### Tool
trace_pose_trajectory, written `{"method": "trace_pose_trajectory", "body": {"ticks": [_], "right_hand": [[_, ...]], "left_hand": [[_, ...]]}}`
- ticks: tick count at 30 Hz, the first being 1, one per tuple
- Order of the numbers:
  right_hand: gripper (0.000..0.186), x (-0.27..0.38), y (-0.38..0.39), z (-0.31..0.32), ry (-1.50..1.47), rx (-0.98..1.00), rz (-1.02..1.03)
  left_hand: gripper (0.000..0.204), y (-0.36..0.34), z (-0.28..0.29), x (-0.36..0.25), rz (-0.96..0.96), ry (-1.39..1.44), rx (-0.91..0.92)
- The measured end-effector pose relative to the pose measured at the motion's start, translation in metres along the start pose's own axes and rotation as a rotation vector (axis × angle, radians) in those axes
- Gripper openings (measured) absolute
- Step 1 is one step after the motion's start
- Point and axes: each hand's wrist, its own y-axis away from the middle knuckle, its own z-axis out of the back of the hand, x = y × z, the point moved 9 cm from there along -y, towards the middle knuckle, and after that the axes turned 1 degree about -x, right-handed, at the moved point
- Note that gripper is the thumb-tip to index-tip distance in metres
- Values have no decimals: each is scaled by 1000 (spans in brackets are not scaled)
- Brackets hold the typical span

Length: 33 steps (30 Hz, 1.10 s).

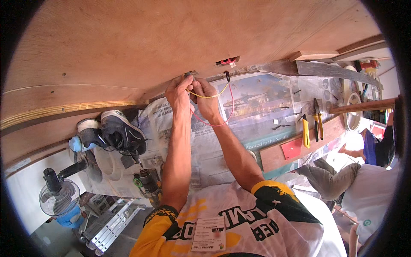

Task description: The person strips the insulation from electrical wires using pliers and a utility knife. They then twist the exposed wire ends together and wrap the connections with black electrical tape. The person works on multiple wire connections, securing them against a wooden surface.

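Both hands are raised together at the lower edge of a plywood panel [128,47]. My left hand [177,91] is closed in a pinch on a small dark piece [188,74], whose kind I cannot make out. Right beside it, my right hand [206,96] has its fingers bent against the same spot, closed around the yellow wire [222,91]. That wire loops over the right hand toward a black-wrapped end [227,76]. A pink-red wire [232,105] hangs from there and curves back under the right wrist. Fingertips partly hide the contact.
A cutout [227,61] with red inside sits in the panel. On the newspaper-covered surface lie a yellow utility knife [305,132], pliers [317,120] and a wooden board [274,159]. Shoes [122,132], a drill [149,183], a fan [60,197] and a ladder [112,229] are left; people [334,175] are right.
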Motion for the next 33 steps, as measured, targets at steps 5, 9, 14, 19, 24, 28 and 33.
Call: {"method": "trace_pose_trajectory", "body": {"ticks": [5, 9, 14, 19, 24, 28, 33], "right_hand": [[21, -2, 7, -3, 262, -58, 79], [20, 7, 3, -3, 401, -188, 103], [22, -7, -10, 5, 255, -228, -60], [21, -18, -13, -7, -157, -104, -319], [24, -18, -19, -5, -86, -106, -26], [26, -11, -18, -2, -9, -109, 19], [26, 15, 4, -5, -58, -201, -69]], "left_hand": [[16, -12, 5, 11, -85, 34, 4], [15, -3, 1, -1, -150, 9, -9], [19, 9, 3, -11, 73, 76, 116], [17, 2, 8, 3, 143, 74, 158], [17, -33, 33, 26, -17, -14, 18], [14, 2, 3, -8, 11, -107, 95], [8, -1, 3, -8, 4, -58, 174]]}}
